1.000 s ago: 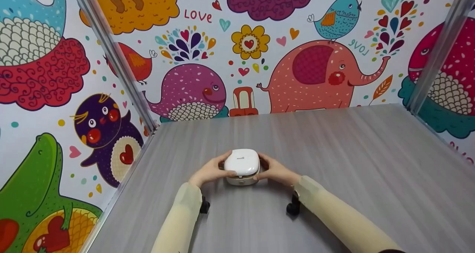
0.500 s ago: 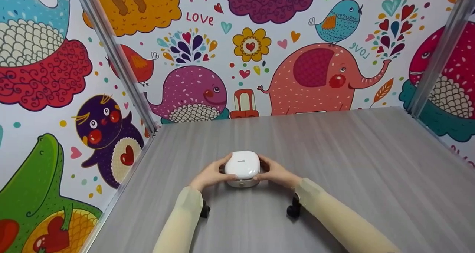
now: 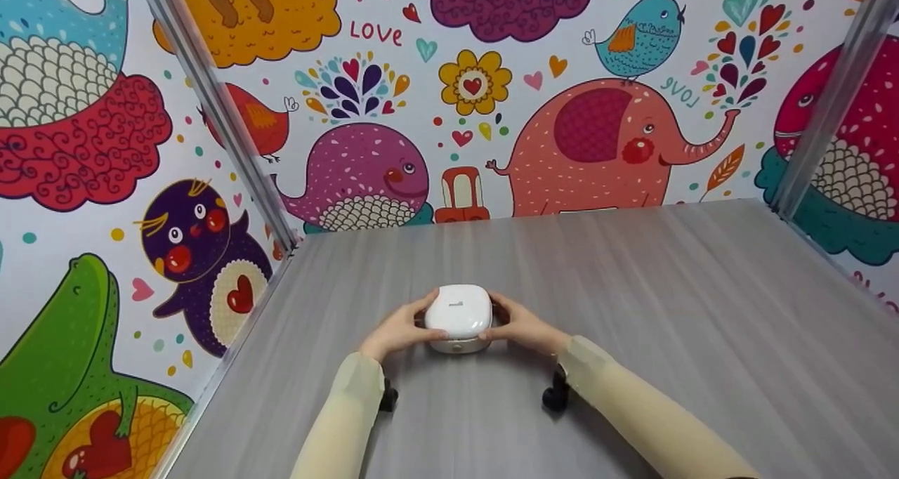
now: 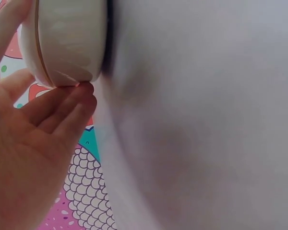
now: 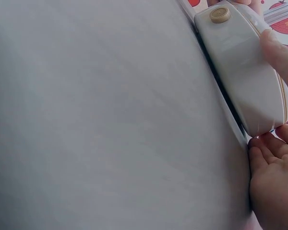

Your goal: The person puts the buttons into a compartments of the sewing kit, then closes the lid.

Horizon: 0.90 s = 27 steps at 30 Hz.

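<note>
A small white box (image 3: 458, 312) with rounded corners and a lid stands on the table between both hands. From the left, my left hand (image 3: 400, 330) grips it, thumb at the lid's front edge and fingers along the side. My right hand (image 3: 528, 326) holds the opposite side the same way. In the left wrist view a thin gold line runs round the white box (image 4: 72, 43) at the lid seam, with fingertips against its lower side. A round gold knob (image 5: 220, 15) shows on its front in the right wrist view. The lid sits level on the base; the inside is hidden.
The grey wood-grain table (image 3: 632, 289) runs back to a wall (image 3: 477, 142) printed with cartoon animals. Another printed wall (image 3: 42, 254) borders the left side, with a metal post (image 3: 218, 107) at the corner.
The gap at the front between lid and base has closed as the lid came down under both hands. The hands and box otherwise stay in place.
</note>
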Available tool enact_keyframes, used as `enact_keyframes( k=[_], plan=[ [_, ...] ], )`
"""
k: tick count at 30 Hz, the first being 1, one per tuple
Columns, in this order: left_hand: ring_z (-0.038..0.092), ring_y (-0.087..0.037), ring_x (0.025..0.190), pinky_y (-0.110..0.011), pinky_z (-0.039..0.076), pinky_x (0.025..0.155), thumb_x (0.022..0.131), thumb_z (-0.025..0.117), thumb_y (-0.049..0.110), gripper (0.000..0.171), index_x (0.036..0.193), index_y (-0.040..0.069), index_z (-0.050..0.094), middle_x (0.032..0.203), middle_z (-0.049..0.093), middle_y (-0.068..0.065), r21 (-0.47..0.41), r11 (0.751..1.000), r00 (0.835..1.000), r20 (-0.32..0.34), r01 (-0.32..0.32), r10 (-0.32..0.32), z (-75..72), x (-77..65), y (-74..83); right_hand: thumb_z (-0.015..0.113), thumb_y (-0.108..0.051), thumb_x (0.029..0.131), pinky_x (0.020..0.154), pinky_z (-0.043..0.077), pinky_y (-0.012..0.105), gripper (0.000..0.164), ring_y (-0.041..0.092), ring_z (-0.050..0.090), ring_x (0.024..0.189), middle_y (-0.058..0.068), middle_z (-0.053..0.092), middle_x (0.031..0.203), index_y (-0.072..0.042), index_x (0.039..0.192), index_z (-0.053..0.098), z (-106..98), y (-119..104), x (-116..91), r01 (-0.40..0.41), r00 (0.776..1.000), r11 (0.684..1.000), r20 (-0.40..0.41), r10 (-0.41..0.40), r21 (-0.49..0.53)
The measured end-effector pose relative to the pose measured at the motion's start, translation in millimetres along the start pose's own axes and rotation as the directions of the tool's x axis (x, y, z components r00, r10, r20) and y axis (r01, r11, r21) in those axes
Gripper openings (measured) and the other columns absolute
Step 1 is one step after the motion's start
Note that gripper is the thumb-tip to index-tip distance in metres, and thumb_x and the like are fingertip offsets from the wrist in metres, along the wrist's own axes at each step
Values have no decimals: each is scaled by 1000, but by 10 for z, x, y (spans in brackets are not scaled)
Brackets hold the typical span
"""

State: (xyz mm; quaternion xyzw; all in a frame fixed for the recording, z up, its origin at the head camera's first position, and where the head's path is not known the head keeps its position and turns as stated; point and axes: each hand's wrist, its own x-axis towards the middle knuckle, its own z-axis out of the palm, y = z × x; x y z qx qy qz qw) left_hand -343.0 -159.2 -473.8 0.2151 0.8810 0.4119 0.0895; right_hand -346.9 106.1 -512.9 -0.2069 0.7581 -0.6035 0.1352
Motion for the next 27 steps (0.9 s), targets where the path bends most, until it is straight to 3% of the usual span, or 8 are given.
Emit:
enact_keyframes(
  k=[13,27],
  plan=[
    [49,-25,126,-45,38,104,78,80,43,94,153,16,31,149,40,-14,31,999,1000,-12,24,-24,17,-35,-6,83,-20,77,113,24,44,100,31,23,143,19,24,156,1,152,21,17,-11,-3,-24,1000,1000,-7,24,11],
    [37,-27,136,-48,32,108,78,80,42,94,153,16,29,153,33,-12,12,1000,1000,-10,5,-5,24,-39,-42,84,-21,77,113,25,45,101,31,22,143,19,23,157,1,152,21,22,-3,-3,-37,999,999,-20,37,5]
  ],
)
